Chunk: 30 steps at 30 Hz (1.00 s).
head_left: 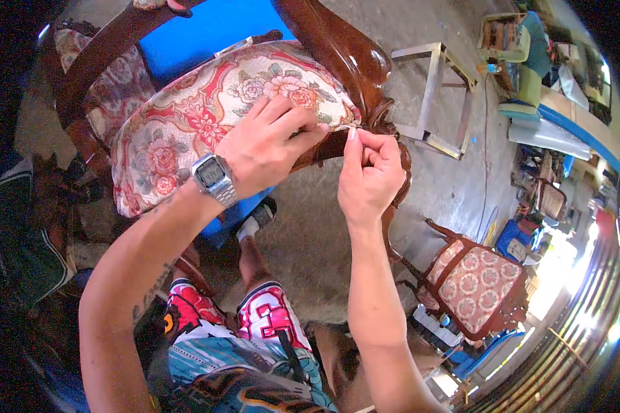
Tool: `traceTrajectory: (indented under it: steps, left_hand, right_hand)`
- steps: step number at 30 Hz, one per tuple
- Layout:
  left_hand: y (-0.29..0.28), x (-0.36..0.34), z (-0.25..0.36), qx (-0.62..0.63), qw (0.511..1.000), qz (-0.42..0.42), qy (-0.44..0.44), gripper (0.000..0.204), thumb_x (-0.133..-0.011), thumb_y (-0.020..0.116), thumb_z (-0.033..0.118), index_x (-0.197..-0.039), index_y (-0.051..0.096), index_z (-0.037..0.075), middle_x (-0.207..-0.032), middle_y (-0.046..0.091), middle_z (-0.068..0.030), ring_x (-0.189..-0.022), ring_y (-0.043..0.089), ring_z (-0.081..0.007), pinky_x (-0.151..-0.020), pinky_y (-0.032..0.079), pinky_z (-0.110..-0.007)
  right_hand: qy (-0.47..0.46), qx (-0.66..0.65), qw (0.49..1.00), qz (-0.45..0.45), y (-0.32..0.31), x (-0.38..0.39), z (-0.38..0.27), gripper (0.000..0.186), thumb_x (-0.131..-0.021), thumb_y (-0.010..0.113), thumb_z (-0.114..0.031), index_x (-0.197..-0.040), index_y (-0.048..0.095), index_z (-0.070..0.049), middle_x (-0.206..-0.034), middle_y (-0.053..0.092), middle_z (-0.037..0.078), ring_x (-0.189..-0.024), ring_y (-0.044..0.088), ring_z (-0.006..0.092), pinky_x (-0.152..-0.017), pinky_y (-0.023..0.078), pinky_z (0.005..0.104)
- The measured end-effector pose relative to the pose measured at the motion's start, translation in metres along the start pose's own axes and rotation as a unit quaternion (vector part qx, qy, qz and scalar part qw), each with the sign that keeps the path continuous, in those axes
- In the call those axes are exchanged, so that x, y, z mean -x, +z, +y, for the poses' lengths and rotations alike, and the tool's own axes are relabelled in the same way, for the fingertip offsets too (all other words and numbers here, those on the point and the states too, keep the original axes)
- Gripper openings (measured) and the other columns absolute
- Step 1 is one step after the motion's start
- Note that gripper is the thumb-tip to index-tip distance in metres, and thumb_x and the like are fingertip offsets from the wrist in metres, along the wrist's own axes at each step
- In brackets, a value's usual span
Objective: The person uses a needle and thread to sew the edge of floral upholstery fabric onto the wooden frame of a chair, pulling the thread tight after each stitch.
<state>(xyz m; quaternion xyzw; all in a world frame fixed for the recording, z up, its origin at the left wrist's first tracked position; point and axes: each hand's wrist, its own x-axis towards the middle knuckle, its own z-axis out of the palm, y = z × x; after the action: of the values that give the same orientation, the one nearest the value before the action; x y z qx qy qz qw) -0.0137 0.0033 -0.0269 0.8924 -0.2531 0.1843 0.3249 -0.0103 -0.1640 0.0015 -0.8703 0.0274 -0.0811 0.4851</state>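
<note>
A carved, glossy brown wooden chair point(351, 51) has a padded seat point(207, 127) covered in cream fabric with red and pink flowers. My left hand point(272, 141), with a silver digital watch point(214, 177) on its wrist, rests along the seat's near edge. Its fingers are curled and its thumb points to the right; whatever they grip is hidden. At the seat's right corner, my right hand point(370, 172) pinches a thin pale strip of trim point(344, 126) between thumb and forefinger. The other right fingers are folded in. My two hands are a short gap apart.
Another person's fingers point(179, 8) touch the chair frame at the top. A person in dark clothes point(31, 234) is at the left. A bare stool frame point(434, 96) stands on the concrete floor point(455, 196); a patterned chair point(475, 279) is at lower right.
</note>
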Motion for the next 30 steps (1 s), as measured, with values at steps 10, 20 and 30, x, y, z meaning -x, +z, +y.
traceTrajectory:
  steps: [10, 20, 30]
  left_hand:
    - [-0.002, -0.001, -0.002, 0.04, 0.999, 0.015, 0.005, 0.036, -0.067, 0.067, 0.004, -0.102, 0.069, 0.008, -0.093, 0.058, -0.0044, -0.084, 0.057, -0.0238, -0.074, 0.05, -0.036]
    - [0.0, -0.002, -0.001, 0.093, 0.993, 0.068, -0.04, 0.029, -0.071, 0.073, 0.005, -0.099, 0.068, 0.006, -0.086, 0.061, -0.0076, -0.08, 0.061, -0.0251, -0.07, 0.052, -0.036]
    - [-0.003, -0.008, 0.003, 0.094, 0.99, 0.087, -0.06, 0.029, -0.071, 0.075, 0.007, -0.099, 0.067, 0.006, -0.086, 0.064, -0.0098, -0.079, 0.062, -0.0264, -0.07, 0.052, -0.036]
  right_hand:
    - [0.007, -0.001, 1.0, 0.006, 0.004, -0.001, -0.006, 0.011, -0.087, 0.065, -0.005, -0.082, 0.057, 0.0, -0.058, 0.058, -0.001, -0.052, 0.049, -0.0009, -0.044, 0.037, 0.0186]
    - [0.019, 0.01, 1.0, 0.007, 0.004, -0.003, -0.011, 0.011, -0.087, 0.063, -0.004, -0.081, 0.055, -0.001, -0.053, 0.053, -0.001, -0.048, 0.045, -0.0005, -0.041, 0.034, 0.0205]
    - [0.152, 0.044, 0.985, -0.07, -0.006, -0.014, -0.015, 0.014, -0.088, 0.062, -0.008, -0.08, 0.054, 0.001, -0.06, 0.059, 0.006, -0.05, 0.053, 0.0077, -0.047, 0.04, 0.0267]
